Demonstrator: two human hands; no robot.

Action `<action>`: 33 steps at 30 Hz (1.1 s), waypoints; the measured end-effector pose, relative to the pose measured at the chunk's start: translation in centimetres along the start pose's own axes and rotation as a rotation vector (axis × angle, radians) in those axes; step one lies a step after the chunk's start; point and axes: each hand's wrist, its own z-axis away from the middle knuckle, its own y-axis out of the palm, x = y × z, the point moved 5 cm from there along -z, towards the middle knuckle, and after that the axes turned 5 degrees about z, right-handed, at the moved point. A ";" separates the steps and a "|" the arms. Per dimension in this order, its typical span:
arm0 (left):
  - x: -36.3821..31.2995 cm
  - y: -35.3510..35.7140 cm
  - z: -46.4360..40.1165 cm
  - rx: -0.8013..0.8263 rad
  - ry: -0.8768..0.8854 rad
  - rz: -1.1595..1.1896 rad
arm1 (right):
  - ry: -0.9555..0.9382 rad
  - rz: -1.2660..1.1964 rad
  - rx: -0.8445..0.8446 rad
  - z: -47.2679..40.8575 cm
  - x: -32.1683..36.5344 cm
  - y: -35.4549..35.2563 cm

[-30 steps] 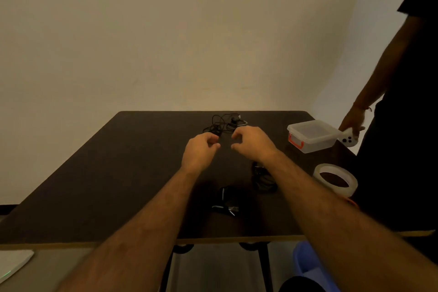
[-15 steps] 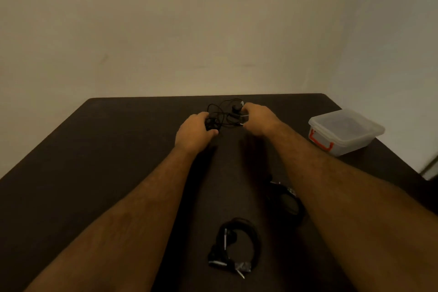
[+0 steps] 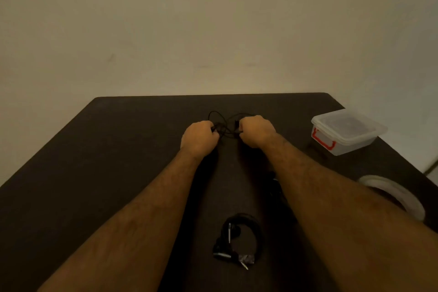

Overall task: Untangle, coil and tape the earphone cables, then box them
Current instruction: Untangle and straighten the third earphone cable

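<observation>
Dark table (image 3: 99,173): brown-black top that fills the lower part of the head view, with a plain beige wall behind its far edge.
Left hand (image 3: 198,138): far out over the middle of the table, fingers curled round the left side of the tangled cable.
Tangled earphone cable (image 3: 224,124): thin black wire, looped loosely between the two hands; its loops rise just beyond the knuckles and lie on the table's far middle.
Right hand (image 3: 256,131): level with the left and near it, fingers curled and gripping the right side of the same tangle.
Coiled earphones (image 3: 238,242): a finished black coil lying flat on the table near the front edge, between the two forearms, with a band of tape at its lower end.
Second coil (image 3: 276,188): a dark bundle mostly hidden under the right forearm; little of it can be made out.
Plastic box (image 3: 347,131): clear tub with its lid on and a red latch, at the table's right edge, well apart from the hands.
Tape roll (image 3: 398,193): whitish ring lying flat at the right edge, nearer than the box, partly covered by the right forearm.
</observation>
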 end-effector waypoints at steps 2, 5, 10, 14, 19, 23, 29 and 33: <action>0.0 -1.2 1.6 -0.007 0.005 0.042 | -0.024 -0.001 0.001 2.1 0.2 -0.3; 0.0 -3.9 3.9 -0.048 -0.015 0.106 | -0.026 -0.107 -0.026 5.1 0.1 -2.2; -0.7 -9.5 7.9 -0.185 0.000 0.215 | -0.062 -0.362 -0.170 9.9 -0.7 -8.6; -1.7 -13.8 11.4 -0.277 0.009 0.285 | -0.108 -0.484 -0.255 14.5 -0.9 -13.8; -2.6 -18.0 15.5 -0.351 0.024 0.307 | -0.196 -0.656 -0.344 21.1 -1.0 -19.3; -3.2 -20.5 18.4 -0.349 0.026 0.386 | -0.269 -0.689 -0.376 26.7 -0.9 -23.1; -3.7 -24.1 23.1 -0.403 -0.026 0.776 | -0.362 -0.630 -0.230 34.5 -1.9 -25.8; -5.3 -28.3 26.4 -0.501 0.012 0.947 | -0.371 -0.486 0.017 39.1 -3.3 -24.8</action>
